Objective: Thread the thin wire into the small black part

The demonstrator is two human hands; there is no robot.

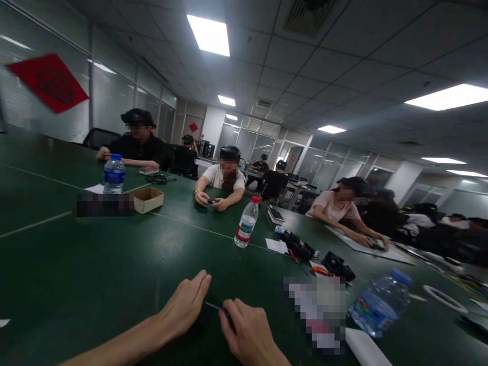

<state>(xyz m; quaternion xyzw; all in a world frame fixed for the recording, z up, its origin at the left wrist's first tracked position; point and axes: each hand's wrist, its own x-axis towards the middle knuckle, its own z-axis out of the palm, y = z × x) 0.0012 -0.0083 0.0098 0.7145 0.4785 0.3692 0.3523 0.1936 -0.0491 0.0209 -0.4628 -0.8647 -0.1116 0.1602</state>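
My left hand (189, 301) reaches in from the lower left, over the green table (114, 284). Its fingers are stretched out side by side, and I see nothing in them. Close by on the right, my right hand (249, 325) is curled around a dark-handled tool (227, 316), mostly hidden by the fingers. A thin, light shaft (212, 305) sticks out of that grip toward my left hand; what kind of tool it is, I cannot make out. Beyond both hands a clear water bottle with a red cap (246, 223) stands upright.
At right stands a tilted-looking blue-capped bottle (381, 303) beside a blurred-out packet (316, 317). Black gear (301, 246) and an orange-handled tool (323, 269) lie behind. An open cardboard box (148, 201) and another blue-capped bottle (114, 175) stand at left. Several people sit around.
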